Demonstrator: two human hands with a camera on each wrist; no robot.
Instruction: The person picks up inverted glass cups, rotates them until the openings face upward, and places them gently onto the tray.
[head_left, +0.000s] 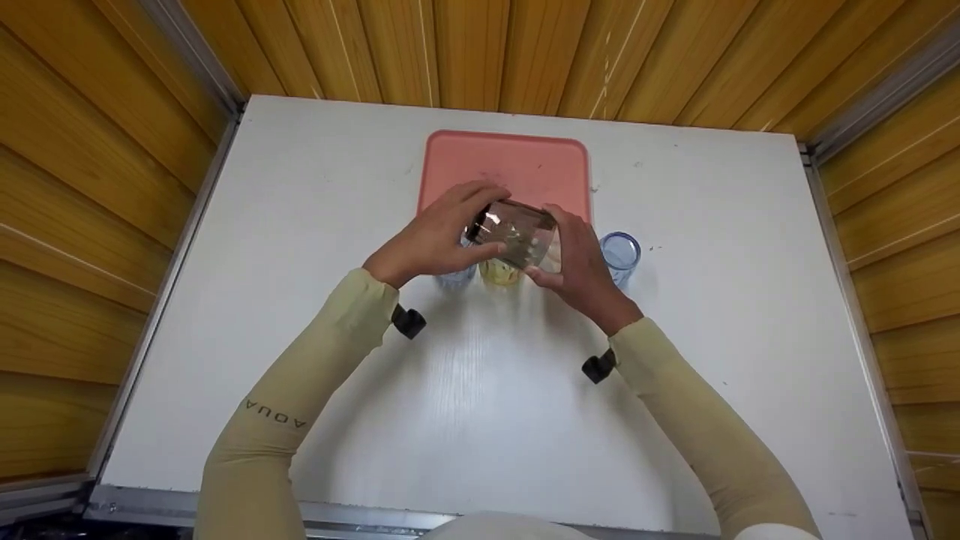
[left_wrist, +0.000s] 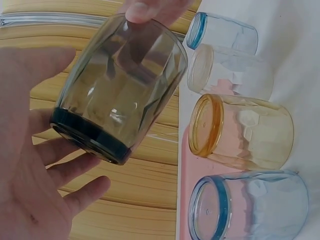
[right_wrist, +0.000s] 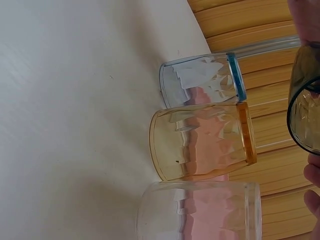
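A smoky grey-brown glass tumbler (head_left: 517,231) is held up tilted on its side above the table. My right hand (head_left: 581,259) grips it at the rim end; its thumb lies on the glass in the left wrist view. Around the dark thick base, my left hand (head_left: 442,232) has its fingers spread, with the thumb apart from the glass (left_wrist: 120,75). Whether the left fingers touch the base cannot be told. The tumbler's open rim (right_wrist: 290,112) faces the right hand in the right wrist view.
Below stands a row of faceted tumblers, apparently upside down: a blue one (left_wrist: 260,205), a yellow one (left_wrist: 257,132), a clear one (left_wrist: 240,72) and another blue one (head_left: 620,251). Behind them a pink tray (head_left: 510,154) lies on the white table (head_left: 480,420). Wood-panelled walls (head_left: 495,52) enclose it.
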